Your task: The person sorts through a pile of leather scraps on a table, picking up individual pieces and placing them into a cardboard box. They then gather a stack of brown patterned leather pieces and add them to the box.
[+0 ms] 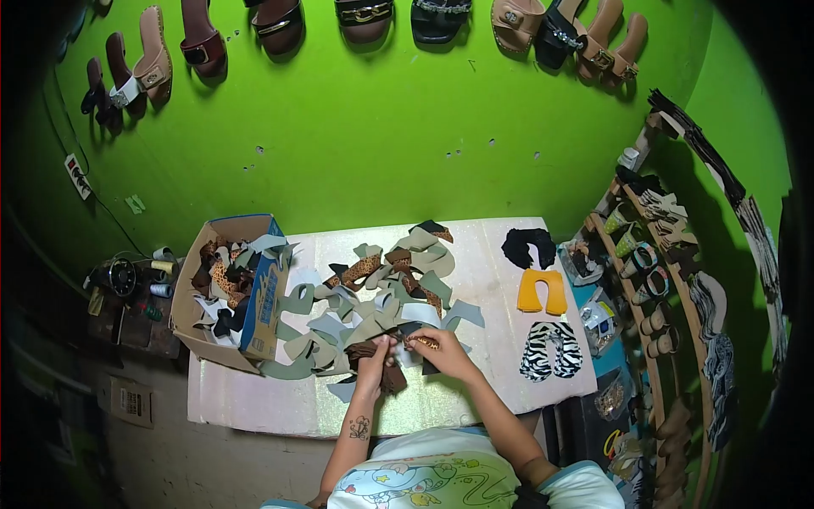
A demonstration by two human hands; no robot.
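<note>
Near the front of the pale table, my left hand (373, 365) is closed on dark brown cut pieces (393, 378), which hang below its fingers. Close beside it on the right, my right hand (445, 352) pinches a leopard-print piece (426, 342). A small whitish piece (409, 355) shows between the hands. Just beyond them lies a loose pile of grey-green, grey and leopard-print cut pieces (373, 305).
A cardboard box (208, 339) of mixed scraps stands at the table's left. Black (517, 248), yellow (530, 293) and zebra-print pieces (536, 360) lie at the right. A wooden rack (644, 365) holds shoe parts. Sandals (365, 30) hang on the green wall.
</note>
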